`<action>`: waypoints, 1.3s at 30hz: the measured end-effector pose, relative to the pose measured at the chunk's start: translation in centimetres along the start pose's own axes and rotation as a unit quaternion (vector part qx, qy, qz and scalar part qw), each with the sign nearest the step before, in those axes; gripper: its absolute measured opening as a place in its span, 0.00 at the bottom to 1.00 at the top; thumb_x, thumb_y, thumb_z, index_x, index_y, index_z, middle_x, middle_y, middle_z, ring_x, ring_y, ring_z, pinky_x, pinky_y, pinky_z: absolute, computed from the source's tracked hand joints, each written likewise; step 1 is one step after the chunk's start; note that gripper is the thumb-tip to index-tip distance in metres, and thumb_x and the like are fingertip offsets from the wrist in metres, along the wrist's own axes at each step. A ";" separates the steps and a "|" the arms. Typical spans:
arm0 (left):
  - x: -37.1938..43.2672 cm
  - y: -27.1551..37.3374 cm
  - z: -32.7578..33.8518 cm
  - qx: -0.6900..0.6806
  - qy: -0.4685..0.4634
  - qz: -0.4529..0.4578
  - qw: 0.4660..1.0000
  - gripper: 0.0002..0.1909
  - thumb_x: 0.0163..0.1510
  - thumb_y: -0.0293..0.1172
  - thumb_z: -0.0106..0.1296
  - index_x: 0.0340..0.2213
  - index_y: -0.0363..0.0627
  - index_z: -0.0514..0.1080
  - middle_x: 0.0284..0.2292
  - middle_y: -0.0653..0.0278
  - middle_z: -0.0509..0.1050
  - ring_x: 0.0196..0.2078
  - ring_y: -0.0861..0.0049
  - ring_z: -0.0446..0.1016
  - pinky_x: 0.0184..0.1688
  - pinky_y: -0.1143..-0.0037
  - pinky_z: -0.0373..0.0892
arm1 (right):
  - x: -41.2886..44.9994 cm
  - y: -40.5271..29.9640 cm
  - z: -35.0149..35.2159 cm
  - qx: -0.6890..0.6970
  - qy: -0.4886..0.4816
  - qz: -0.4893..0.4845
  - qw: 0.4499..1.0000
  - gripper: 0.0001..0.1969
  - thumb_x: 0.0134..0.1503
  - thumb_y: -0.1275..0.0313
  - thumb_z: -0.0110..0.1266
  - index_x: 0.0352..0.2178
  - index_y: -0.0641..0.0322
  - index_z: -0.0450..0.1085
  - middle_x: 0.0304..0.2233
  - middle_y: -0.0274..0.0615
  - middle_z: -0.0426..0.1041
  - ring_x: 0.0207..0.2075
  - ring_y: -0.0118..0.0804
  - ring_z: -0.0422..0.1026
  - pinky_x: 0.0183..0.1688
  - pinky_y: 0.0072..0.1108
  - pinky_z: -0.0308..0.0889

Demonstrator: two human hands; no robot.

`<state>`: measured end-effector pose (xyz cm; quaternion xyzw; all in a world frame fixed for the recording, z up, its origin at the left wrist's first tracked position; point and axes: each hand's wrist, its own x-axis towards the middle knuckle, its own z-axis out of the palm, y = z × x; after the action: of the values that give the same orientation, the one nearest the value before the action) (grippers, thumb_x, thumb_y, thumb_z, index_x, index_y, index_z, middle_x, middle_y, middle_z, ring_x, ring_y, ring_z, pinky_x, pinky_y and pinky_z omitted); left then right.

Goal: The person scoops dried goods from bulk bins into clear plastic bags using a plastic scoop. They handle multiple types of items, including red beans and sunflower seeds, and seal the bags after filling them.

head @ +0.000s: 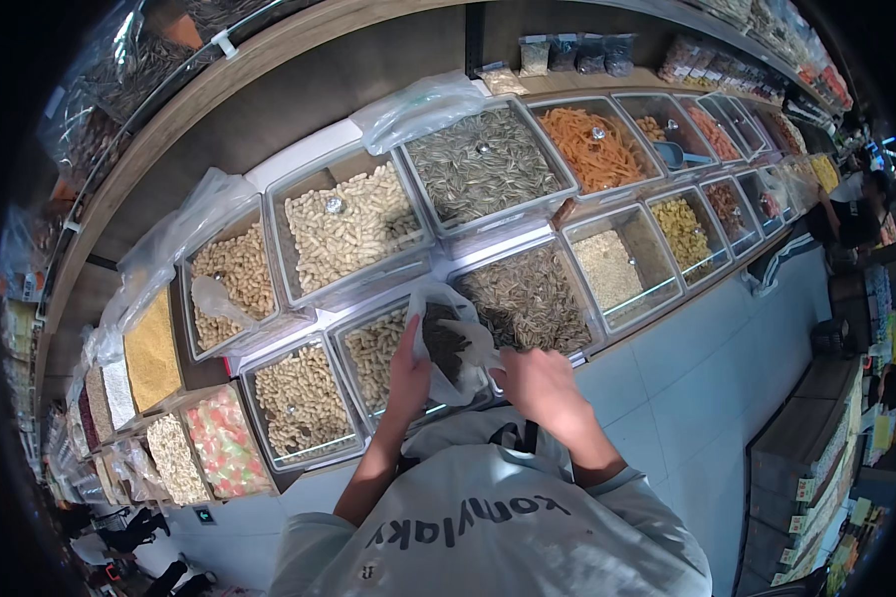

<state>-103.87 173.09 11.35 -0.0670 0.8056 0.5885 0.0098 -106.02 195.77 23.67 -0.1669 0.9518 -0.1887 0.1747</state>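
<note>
A translucent plastic bag (448,347) hangs open between both hands, with dark sunflower seeds inside. On its left side, my left hand (411,373) grips the rim, thumb pointing up. The fingers of my right hand (534,384) are curled at the bag's right edge; what lies inside them is hidden. Beneath and left of the bag is a clear-lidded bin of peanuts (373,351). Just beyond my right hand stands a bin of brown striped sunflower seeds (530,298).
Behind are lidded bins of peanuts (351,224), grey sunflower seeds (485,164) and orange strips (590,149). A white scoop (220,298) rests at the left, wrapped candies (228,448) nearer. A person (859,201) is at the far right; a shelf unit (799,463) stands across the aisle.
</note>
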 end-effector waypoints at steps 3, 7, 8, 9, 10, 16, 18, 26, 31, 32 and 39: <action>-0.1 -0.8 -0.3 0.002 0.004 0.014 1.000 0.40 0.46 0.12 0.39 0.64 0.40 0.57 0.59 0.43 0.66 0.63 0.58 0.64 0.63 0.73 0.58 | -1.7 0.3 -3.7 -0.011 -0.002 0.035 0.999 0.14 0.59 0.61 0.55 0.37 0.61 0.75 0.23 0.53 0.77 0.30 0.58 0.77 0.36 0.42 0.72; -0.1 -1.4 -0.3 0.024 0.018 0.021 0.999 0.40 0.45 0.12 0.39 0.63 0.39 0.57 0.58 0.42 0.66 0.62 0.57 0.65 0.62 0.72 0.59 | -2.7 4.9 -6.3 0.035 0.016 0.112 0.993 0.16 0.59 0.58 0.55 0.38 0.59 0.78 0.27 0.53 0.78 0.33 0.58 0.77 0.39 0.42 0.72; 0.0 -2.1 -0.2 0.042 0.029 0.037 0.998 0.40 0.45 0.13 0.39 0.63 0.39 0.57 0.58 0.42 0.67 0.60 0.57 0.67 0.61 0.72 0.61 | -2.8 6.7 -6.3 0.053 0.028 0.136 0.989 0.16 0.59 0.58 0.55 0.38 0.58 0.78 0.28 0.53 0.78 0.34 0.58 0.77 0.40 0.42 0.72; 0.3 -2.2 -0.1 0.059 0.038 0.055 0.996 0.40 0.45 0.13 0.39 0.63 0.39 0.57 0.57 0.42 0.67 0.58 0.58 0.69 0.60 0.72 0.62 | -2.7 8.2 -5.9 0.022 0.048 0.161 0.985 0.16 0.58 0.57 0.56 0.37 0.57 0.79 0.29 0.54 0.78 0.35 0.58 0.77 0.40 0.42 0.72; 0.3 -2.2 -0.2 0.049 0.034 0.016 0.998 0.40 0.45 0.13 0.39 0.63 0.39 0.58 0.56 0.42 0.68 0.55 0.58 0.71 0.58 0.72 0.64 | -2.4 9.8 -5.1 -0.010 0.068 0.185 0.980 0.16 0.58 0.57 0.56 0.36 0.57 0.79 0.30 0.54 0.79 0.37 0.58 0.77 0.41 0.42 0.72; 1.0 -6.4 -4.2 0.048 0.110 -0.094 0.988 0.37 0.45 0.15 0.41 0.61 0.34 0.60 0.51 0.40 0.72 0.43 0.58 0.75 0.49 0.71 0.68 | -1.0 16.2 -0.6 -0.006 0.006 0.319 0.948 0.17 0.53 0.56 0.60 0.36 0.58 0.79 0.34 0.55 0.79 0.40 0.58 0.77 0.44 0.41 0.72; 1.2 -7.7 -5.6 0.035 0.120 -0.123 0.985 0.36 0.46 0.15 0.41 0.60 0.33 0.60 0.51 0.38 0.72 0.47 0.54 0.74 0.53 0.71 0.67 | -0.5 17.3 1.0 0.029 0.001 0.328 0.944 0.17 0.53 0.56 0.61 0.35 0.58 0.79 0.35 0.56 0.79 0.41 0.58 0.77 0.44 0.41 0.72; 1.4 -3.2 -3.4 0.348 0.196 -0.014 0.917 0.27 0.51 0.21 0.50 0.55 0.36 0.66 0.57 0.41 0.66 0.61 0.46 0.63 0.61 0.66 0.62 | 1.3 20.6 3.6 0.049 -0.025 0.331 0.942 0.17 0.51 0.56 0.62 0.32 0.61 0.79 0.33 0.55 0.79 0.40 0.56 0.78 0.43 0.40 0.72; 1.6 1.1 -3.0 0.330 0.165 0.141 0.919 0.21 0.54 0.26 0.53 0.50 0.41 0.70 0.50 0.48 0.70 0.52 0.50 0.70 0.52 0.64 0.68 | 2.2 22.4 4.2 0.074 -0.104 0.335 0.934 0.17 0.50 0.58 0.62 0.31 0.64 0.79 0.25 0.52 0.79 0.36 0.53 0.79 0.42 0.37 0.72; 1.9 0.5 -2.4 0.275 0.123 0.142 0.943 0.19 0.54 0.27 0.54 0.49 0.41 0.70 0.48 0.50 0.71 0.49 0.51 0.72 0.49 0.63 0.69 | 2.9 23.2 5.5 0.082 -0.121 0.323 0.935 0.18 0.50 0.58 0.62 0.31 0.64 0.79 0.24 0.52 0.79 0.35 0.53 0.79 0.42 0.37 0.72; 4.7 -1.5 2.3 0.278 0.002 0.020 0.960 0.14 0.57 0.33 0.54 0.44 0.44 0.72 0.38 0.53 0.75 0.39 0.51 0.76 0.41 0.59 0.72 | 7.2 24.6 16.5 0.082 -0.026 0.221 0.971 0.21 0.51 0.56 0.64 0.31 0.69 0.77 0.30 0.61 0.78 0.38 0.61 0.77 0.43 0.40 0.71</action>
<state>-108.53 174.36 8.83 -0.0469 0.9386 0.3414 0.0151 -112.10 209.54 -2.87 0.0581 0.9416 -0.2184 0.2495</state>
